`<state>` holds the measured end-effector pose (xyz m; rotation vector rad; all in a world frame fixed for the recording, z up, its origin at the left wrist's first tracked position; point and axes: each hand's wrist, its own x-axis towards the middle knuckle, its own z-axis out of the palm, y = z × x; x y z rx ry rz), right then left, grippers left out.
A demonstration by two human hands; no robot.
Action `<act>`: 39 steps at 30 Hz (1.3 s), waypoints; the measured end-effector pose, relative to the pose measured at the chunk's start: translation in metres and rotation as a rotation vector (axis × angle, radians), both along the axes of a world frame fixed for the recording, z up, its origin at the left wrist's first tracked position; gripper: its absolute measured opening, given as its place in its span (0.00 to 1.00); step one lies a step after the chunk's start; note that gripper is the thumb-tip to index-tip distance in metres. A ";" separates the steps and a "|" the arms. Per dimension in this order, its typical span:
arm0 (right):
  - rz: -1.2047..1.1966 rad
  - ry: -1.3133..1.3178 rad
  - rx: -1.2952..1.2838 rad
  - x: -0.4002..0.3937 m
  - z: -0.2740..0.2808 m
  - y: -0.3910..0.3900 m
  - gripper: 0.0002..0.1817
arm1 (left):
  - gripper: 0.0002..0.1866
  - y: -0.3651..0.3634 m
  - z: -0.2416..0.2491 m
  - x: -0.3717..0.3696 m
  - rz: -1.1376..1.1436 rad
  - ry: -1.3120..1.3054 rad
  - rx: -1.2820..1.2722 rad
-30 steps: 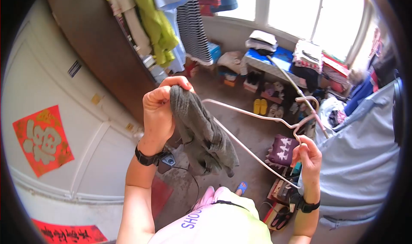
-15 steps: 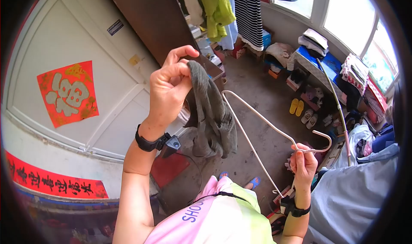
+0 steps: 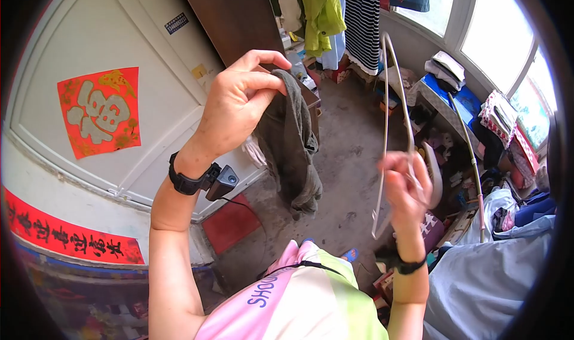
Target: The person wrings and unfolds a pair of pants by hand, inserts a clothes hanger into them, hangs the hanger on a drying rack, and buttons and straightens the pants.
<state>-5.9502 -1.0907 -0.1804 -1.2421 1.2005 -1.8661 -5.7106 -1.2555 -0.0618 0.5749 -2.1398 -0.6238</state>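
Observation:
High on the left, my left hand (image 3: 239, 104) pinches the top edge of a dark grey-green garment (image 3: 293, 161). The cloth hangs down in loose folds below the fingers. To the right, my right hand (image 3: 406, 190) grips a white clothes hanger (image 3: 437, 175) near its neck. The hanger is turned nearly edge-on, its long frame pointing up and its hook on the right, a little smeared by motion. A gap separates the hanger from the garment. Both wrists wear black straps, the left one with a small camera (image 3: 223, 181).
Clothes hang at the back, among them a yellow-green garment (image 3: 320, 14) and a striped one (image 3: 362, 26). A pole (image 3: 469, 143) leans beside a blue-topped table (image 3: 445, 95) at right. Light blue fabric (image 3: 484, 286) fills the lower right. A white door (image 3: 161, 89) stands at left.
My right hand has turned the hanger upright and edge-on and raised it slightly. My left hand still holds the garment, which hangs straighter and longer. The view has shifted a little.

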 end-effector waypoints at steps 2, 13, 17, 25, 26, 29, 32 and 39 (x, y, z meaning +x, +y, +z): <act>0.030 0.095 -0.062 0.035 0.018 -0.034 0.21 | 0.06 -0.001 0.003 -0.001 -0.028 -0.037 0.006; 0.158 -0.010 -0.091 0.074 0.033 -0.108 0.06 | 0.09 -0.004 -0.014 0.045 -0.174 0.093 0.332; 0.152 -0.006 -0.089 0.083 0.048 -0.102 0.07 | 0.22 0.000 -0.025 0.056 -0.272 0.122 0.538; 0.091 0.008 -0.023 0.093 0.041 -0.081 0.11 | 0.16 0.022 -0.064 0.045 -0.169 0.005 0.447; 0.084 0.001 -0.023 0.093 0.039 -0.079 0.11 | 0.14 0.025 -0.064 0.044 -0.164 -0.028 0.500; 0.062 0.002 0.032 0.084 0.034 -0.073 0.10 | 0.06 0.016 -0.072 0.031 -0.276 0.045 0.542; 0.017 0.010 0.043 0.077 0.031 -0.068 0.09 | 0.05 0.011 -0.070 0.015 -0.277 0.013 0.475; 0.086 0.173 0.092 0.025 0.002 -0.039 0.14 | 0.08 0.011 -0.066 -0.021 -0.158 -0.082 0.326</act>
